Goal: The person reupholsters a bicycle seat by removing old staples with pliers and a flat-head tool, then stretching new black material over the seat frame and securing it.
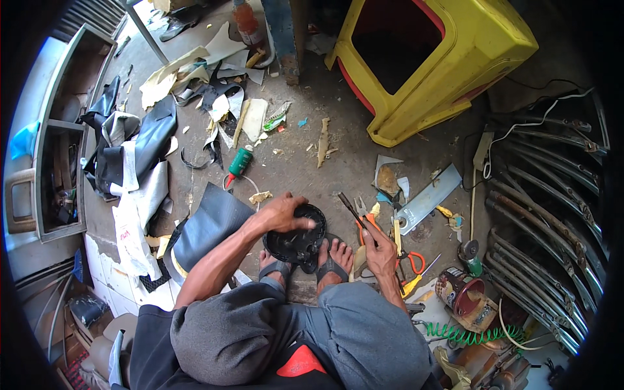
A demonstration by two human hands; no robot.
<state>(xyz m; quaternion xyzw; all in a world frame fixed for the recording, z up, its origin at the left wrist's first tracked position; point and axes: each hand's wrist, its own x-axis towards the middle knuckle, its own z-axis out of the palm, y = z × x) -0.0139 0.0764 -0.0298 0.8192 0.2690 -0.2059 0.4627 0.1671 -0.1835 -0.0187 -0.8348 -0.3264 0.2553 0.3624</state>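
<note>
My left hand (286, 213) grips the far rim of a round, hollow black plastic shell (294, 244), its fingers reaching over the edge. The shell rests between my sandalled feet, its open side facing up. In my right hand (381, 250) is a slim dark rod-like tool (351, 209), pointing up and to the left; its exact kind is unclear. Beside that hand on the floor lie pliers (361, 208), an orange-handled tool (416, 262) and a yellow-handled screwdriver (412, 284). A green bottle with a red tip (240, 162) lies beyond my left hand.
Vinyl and foam scraps (149, 140) litter the left floor, and a blue-grey sheet (211, 227) lies by my left forearm. A yellow plastic stool (416, 71) lies on its side ahead. Metal tubes (552, 214), an open can (458, 287) and a green coiled hose (474, 335) are right.
</note>
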